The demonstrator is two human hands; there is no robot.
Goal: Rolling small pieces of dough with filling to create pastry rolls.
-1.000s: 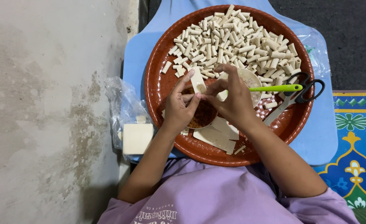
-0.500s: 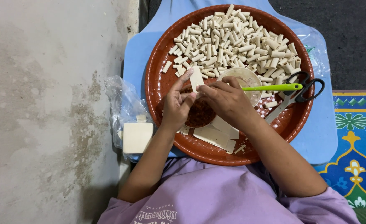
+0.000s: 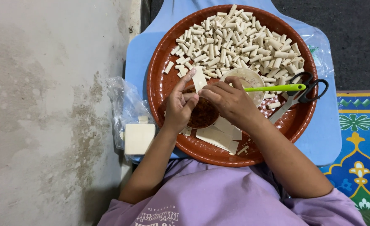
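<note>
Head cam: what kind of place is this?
Likely a home floor used for hand food prep: a round brown tray of small rolled pastry pieces on a blue board, a stained concrete floor, and a patterned mat.

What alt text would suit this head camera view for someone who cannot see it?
Two hands, left and right, pinch a pale wrapper strip over a round brown tray heaped with small rolls. Scissors lie at its right rim.

- A light blue board (image 3: 325, 129) carries the work.
- Directly on it sit a round reddish-brown tray (image 3: 162, 86) and crumpled clear plastic (image 3: 319, 44).
</note>
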